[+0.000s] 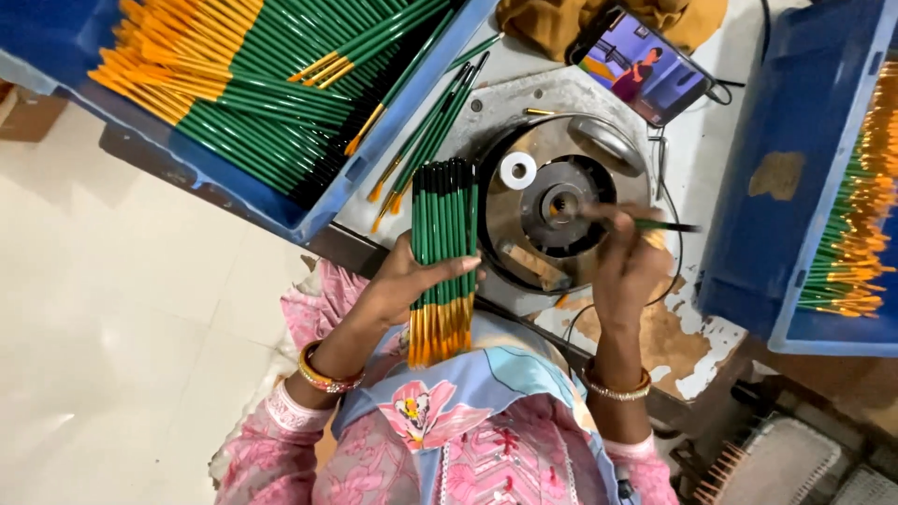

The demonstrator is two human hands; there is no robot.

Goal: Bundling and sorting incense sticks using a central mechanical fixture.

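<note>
Head view shows our left hand (402, 281) with its grip closed around a fanned bundle of green pencils (442, 257) at frame centre, seemingly kept ready beside the round machine (552, 210). Our right hand (629, 262) pinches a single pencil (659, 224) toward its hub. Blue trays (327, 210) of pencils flank the counter (697, 140); a phone (641, 67) sits upper right.

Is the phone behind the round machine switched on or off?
On. The phone leans at the back of the bench with its screen lit, showing a colourful cartoon picture of a figure.
</note>
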